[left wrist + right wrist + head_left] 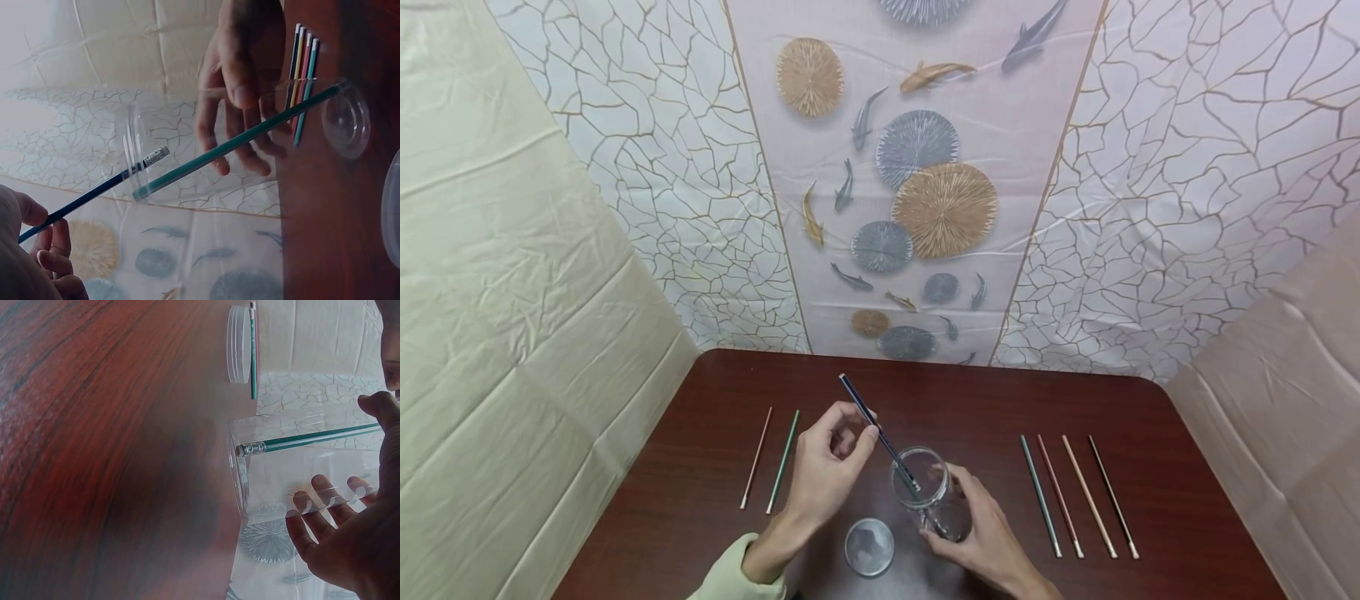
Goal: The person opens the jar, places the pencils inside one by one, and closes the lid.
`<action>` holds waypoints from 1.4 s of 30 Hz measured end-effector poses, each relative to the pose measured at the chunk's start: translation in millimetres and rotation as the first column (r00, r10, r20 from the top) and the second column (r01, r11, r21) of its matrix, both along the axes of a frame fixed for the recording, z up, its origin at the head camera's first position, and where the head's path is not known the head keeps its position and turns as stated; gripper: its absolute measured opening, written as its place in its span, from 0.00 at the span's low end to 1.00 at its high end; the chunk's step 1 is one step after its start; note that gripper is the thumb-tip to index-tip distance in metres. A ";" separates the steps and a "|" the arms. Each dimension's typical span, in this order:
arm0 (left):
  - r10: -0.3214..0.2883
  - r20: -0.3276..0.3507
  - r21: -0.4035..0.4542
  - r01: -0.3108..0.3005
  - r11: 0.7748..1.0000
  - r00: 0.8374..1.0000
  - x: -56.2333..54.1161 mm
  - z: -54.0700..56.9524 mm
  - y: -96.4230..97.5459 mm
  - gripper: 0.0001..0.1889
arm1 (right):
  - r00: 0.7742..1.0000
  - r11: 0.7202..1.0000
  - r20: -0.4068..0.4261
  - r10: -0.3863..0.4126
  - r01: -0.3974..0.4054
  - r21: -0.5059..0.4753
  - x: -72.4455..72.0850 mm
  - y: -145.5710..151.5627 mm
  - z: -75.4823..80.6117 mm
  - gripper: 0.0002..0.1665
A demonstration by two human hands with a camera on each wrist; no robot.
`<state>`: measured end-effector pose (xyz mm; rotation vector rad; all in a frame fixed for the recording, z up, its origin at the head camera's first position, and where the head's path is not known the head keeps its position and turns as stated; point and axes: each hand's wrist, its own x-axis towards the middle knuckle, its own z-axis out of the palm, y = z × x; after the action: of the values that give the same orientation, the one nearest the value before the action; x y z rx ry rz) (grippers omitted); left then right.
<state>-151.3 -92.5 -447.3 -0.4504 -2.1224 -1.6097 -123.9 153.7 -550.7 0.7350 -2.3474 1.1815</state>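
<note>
Left grip: the left grip [827, 465] pinches the dark blue pencil between thumb and fingers.
Dark blue pencil [887, 443]: slanted, its eraser end just inside the mouth of the jar, the rest outside above the rim.
Right grip: the right grip [991, 533] is curled round the side of the jar and holds it, thumb nearest the person.
Clear jar [950, 518]: tilted, mouth toward the left grip; whether its base touches the bench cannot be told.
Inside the jar: one green pencil [239, 141], leaning across from base to rim, eraser end down at the base.
Clear round lid [869, 547]: off the jar, lying on the bench between the two wrists, near the jar.
Left-side pencils: a red pencil [757, 457] and a second green pencil [783, 461], side by side and apart, beyond the left wrist.
Right-side pencils: a teal pencil [1040, 496], a second red pencil [1060, 496], a yellow pencil [1089, 496] and a black pencil [1114, 497], in a spaced row, eraser ends toward the person.
Bench [700, 517]: dark reddish-brown, wood-grained.
Backdrop [835, 250]: hung behind the bench, printed with fish, round leaves and a crackle pattern.
</note>
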 end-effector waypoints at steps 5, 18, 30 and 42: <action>-0.020 0.040 -0.040 0.022 0.999 0.999 3.8 -7.4 2.0 0.09 | 1.000 1.000 0.000 -0.003 0.003 0.002 -0.2 -0.6 0.7 0.52; -0.018 0.088 -0.108 0.027 0.994 0.996 7.0 -15.3 3.1 0.10 | 1.000 1.000 -0.007 -0.001 0.001 0.001 -1.2 -0.1 0.3 0.52; -0.002 0.105 -0.112 0.014 0.994 0.994 4.3 -16.9 2.0 0.09 | 1.000 1.000 -0.016 -0.002 0.002 0.000 -2.0 0.3 -0.3 0.53; 0.083 0.081 -0.155 -0.070 0.985 0.993 -11.4 -19.1 -11.3 0.09 | 1.000 1.000 -0.025 -0.002 0.002 -0.001 -2.3 -0.3 -0.4 0.53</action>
<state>-162.7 -103.9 -466.4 -0.3464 -2.3094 -1.4559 -126.2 153.4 -551.1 0.7432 -2.3269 1.1661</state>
